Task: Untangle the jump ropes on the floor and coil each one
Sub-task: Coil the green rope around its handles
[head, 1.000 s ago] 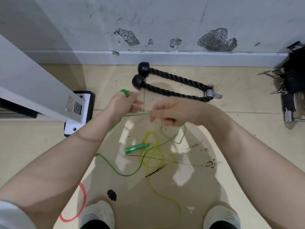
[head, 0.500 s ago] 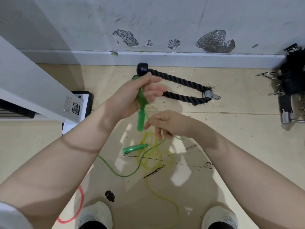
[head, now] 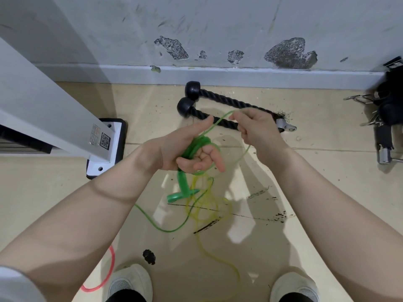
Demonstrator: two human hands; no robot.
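My left hand [head: 185, 149] grips a green jump rope handle [head: 182, 184] that hangs below the fist, with green cord loops [head: 197, 143] wound over its fingers. My right hand [head: 257, 129] pinches the same green cord [head: 220, 119] up and to the right, so it runs taut between the hands. The second green handle [head: 177, 196] lies on the floor below. More green cord [head: 165, 228] curves over the floor. A yellow rope [head: 207, 212] lies tangled there and trails toward my right shoe. A pink rope [head: 109, 273] shows at the lower left.
A black braided gym rope attachment [head: 226, 103] lies by the wall behind my hands. A white machine leg on a black-edged foot plate [head: 104, 147] stands at the left. Black straps and metal clips [head: 386, 118] sit at the right. My shoes [head: 130, 282] are at the bottom.
My left hand dropped lower and now has cord loops over its fingers. My right hand rose from below the handle to the upper right, drawing the green cord up with it.
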